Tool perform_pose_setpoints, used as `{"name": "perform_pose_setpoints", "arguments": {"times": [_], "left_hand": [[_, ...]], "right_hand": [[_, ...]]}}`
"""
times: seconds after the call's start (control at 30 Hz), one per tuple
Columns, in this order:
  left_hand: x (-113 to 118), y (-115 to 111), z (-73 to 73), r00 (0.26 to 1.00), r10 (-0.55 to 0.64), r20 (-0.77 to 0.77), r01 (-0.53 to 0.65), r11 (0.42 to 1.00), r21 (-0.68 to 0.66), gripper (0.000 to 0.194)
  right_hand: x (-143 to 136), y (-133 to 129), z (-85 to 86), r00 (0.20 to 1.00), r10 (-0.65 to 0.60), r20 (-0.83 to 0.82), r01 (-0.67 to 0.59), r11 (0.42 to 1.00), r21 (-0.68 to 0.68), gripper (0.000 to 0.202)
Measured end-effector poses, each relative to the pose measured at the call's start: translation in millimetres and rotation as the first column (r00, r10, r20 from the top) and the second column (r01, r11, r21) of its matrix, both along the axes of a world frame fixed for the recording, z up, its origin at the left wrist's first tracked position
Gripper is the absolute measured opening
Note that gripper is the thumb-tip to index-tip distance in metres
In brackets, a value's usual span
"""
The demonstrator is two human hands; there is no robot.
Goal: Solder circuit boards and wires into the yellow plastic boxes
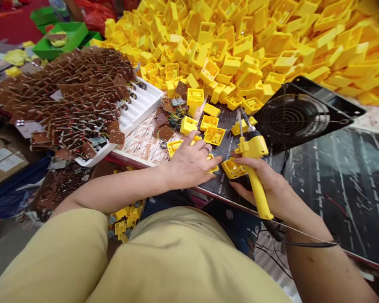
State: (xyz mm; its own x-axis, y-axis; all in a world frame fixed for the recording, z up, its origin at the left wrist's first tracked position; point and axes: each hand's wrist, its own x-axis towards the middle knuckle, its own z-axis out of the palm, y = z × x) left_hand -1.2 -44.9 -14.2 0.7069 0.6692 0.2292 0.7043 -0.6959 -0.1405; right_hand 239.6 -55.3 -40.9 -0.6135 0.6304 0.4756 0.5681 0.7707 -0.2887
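Note:
My left hand [191, 162] reaches over several small yellow plastic casings, fingers spread and touching some of them. One open casing [214, 163] shows partly under its fingers. In my right hand [271, 181] lies a yellow soldering gun [255, 176], its metal tip pointing away from me and its black cord trailing along the forearm. Beside the right thumb and fingers sits another open casing [233, 169], hollow side up; whether the fingers grip it I cannot tell. Farther forward, casings [214, 136] lie open near brown circuit boards [166, 133] with thin wires.
A huge heap of yellow casings [240, 46] fills the back. A black fan [290, 115] stands at right. Brown circuit boards [78, 92] are piled at left on a white ribbed tray [142, 105]. Green boxes [63, 40] stand behind. More casings [126, 219] lie below the table edge.

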Motion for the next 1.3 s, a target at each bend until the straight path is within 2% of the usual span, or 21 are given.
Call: {"name": "perform_pose_setpoints", "arguments": {"times": [0.07,0.13,0.2,0.23,0.3,0.37,0.43,0.5,0.6,0.7,0.77,0.83,0.9,1.07,1.2,1.3], "left_hand": [[8.3,-1.6,-3.2,0.997,0.08,0.016,-0.079,0.997,-0.009,0.054],[11.4,-5.6,-3.8,0.991,0.128,0.028,-0.127,0.991,-0.037,0.079],[7.7,-10.5,-0.3,0.992,0.119,0.042,-0.116,0.99,-0.078,0.096],[3.6,-12.7,2.6,0.994,0.101,0.044,-0.097,0.99,-0.1,0.097],[-7.2,-14.8,9.3,0.998,0.051,0.024,-0.047,0.988,-0.146,0.086],[-17.3,-13.2,14.2,0.999,0.025,-0.019,-0.028,0.985,-0.171,0.063],[-22.6,-9.5,15.2,0.999,0.024,-0.039,-0.031,0.986,-0.164,0.044],[-22.3,-6.3,12.9,0.999,0.034,-0.029,-0.038,0.988,-0.149,0.037],[-18.4,-3.9,7.7,1.0,0.014,-0.002,-0.014,0.99,-0.138,0.039],[-24.2,-0.9,5.7,0.997,0.01,0.083,-0.003,0.996,-0.092,0.048],[-36.9,1.1,7.4,0.983,0.066,0.174,-0.061,0.997,-0.039,0.051],[-53.8,0.7,10.0,0.961,0.151,0.233,-0.154,0.988,-0.004,0.042],[-69.0,-3.6,11.1,0.953,0.194,0.233,-0.197,0.98,-0.007,0.035],[-80.5,-18.4,4.5,0.963,0.238,0.129,-0.232,0.971,-0.059,0.055],[-75.5,-24.8,4.1,0.97,0.244,0.009,-0.243,0.968,-0.069,0.047],[-64.8,-30.7,3.4,0.953,0.301,-0.04,-0.303,0.952,-0.052,0.054]], "right_hand": [[-2.0,0.7,-2.1,0.999,-0.022,0.024,0.021,0.998,0.052,0.036],[-3.0,-4.0,-3.0,0.993,-0.11,0.044,0.102,0.984,0.148,0.037],[-3.3,-11.6,-1.7,0.977,-0.206,0.054,0.19,0.956,0.222,0.044],[-3.2,-15.6,-0.1,0.97,-0.233,0.063,0.213,0.949,0.232,0.049],[-2.3,-22.5,4.3,0.972,-0.222,0.081,0.203,0.959,0.2,0.053],[-0.4,-27.0,9.1,0.983,-0.159,0.087,0.148,0.981,0.122,0.05],[2.3,-28.8,12.5,0.991,-0.104,0.082,0.101,0.994,0.038,0.046],[4.6,-28.5,13.8,0.994,-0.081,0.074,0.083,0.996,-0.019,0.044],[4.0,-25.6,11.5,0.992,-0.093,0.084,0.095,0.995,-0.03,0.044],[-0.5,-23.0,5.5,0.983,-0.155,0.093,0.152,0.988,0.041,0.042],[-2.4,-22.6,0.9,0.972,-0.216,0.093,0.206,0.973,0.105,0.046],[-2.4,-22.7,-2.8,0.962,-0.263,0.076,0.25,0.957,0.146,0.055],[-2.5,-21.9,-5.2,0.961,-0.275,0.042,0.264,0.95,0.166,0.062],[-19.4,-13.2,-8.1,0.992,-0.123,-0.024,0.125,0.985,0.123,0.064],[-37.5,-8.1,-12.4,1.0,-0.024,-0.016,0.025,0.996,0.084,0.054],[-39.4,-9.3,-15.7,1.0,-0.002,-0.018,0.003,0.997,0.083,0.047]]}}
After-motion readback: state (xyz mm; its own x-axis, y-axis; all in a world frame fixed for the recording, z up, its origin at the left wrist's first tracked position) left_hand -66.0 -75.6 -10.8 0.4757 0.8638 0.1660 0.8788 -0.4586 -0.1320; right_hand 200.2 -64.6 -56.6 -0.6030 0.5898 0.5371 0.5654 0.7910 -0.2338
